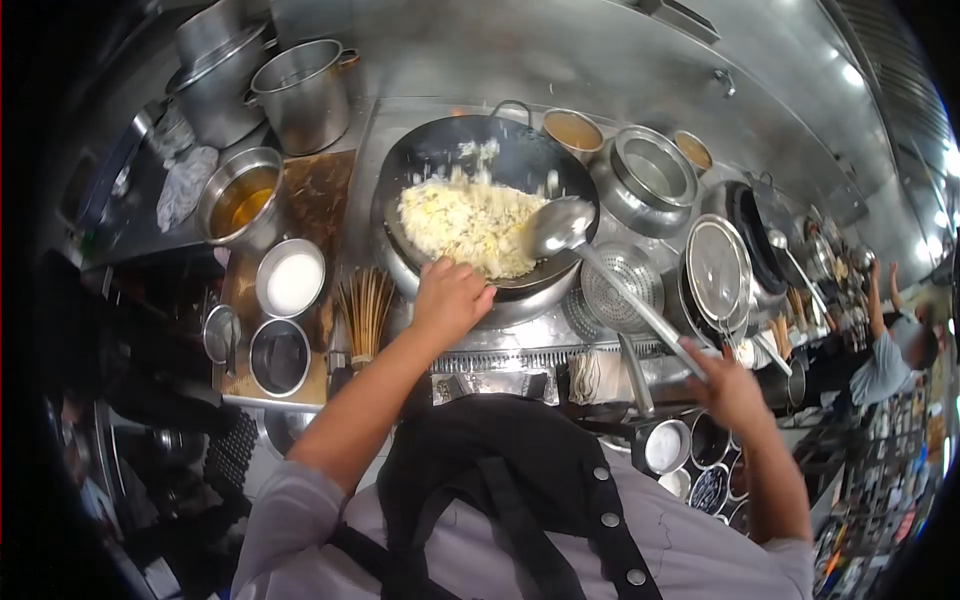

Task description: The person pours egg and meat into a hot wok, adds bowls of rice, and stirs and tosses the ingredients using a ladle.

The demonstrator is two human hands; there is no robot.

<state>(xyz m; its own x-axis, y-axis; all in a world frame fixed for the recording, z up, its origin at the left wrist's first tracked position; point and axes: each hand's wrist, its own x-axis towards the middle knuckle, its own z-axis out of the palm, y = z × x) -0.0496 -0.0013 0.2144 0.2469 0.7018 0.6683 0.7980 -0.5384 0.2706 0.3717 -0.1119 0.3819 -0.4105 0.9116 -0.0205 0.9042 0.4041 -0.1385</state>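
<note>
Ladle (563, 227), pointing forward-left over wok (420, 155), long axis diagonal, in right hand (730, 385)

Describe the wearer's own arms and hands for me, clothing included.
The left hand and right hand are ungloved, with no watch or bracelet visible on either wrist. The forearms are bare up to loose, short, pale greyish sleeves. A black apron with round metal snaps is worn over the top.

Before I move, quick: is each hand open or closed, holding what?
Left hand: closed on the near rim of the black round metal wok.
Right hand: closed, holding the long silver metal ladle by its handle.
</note>
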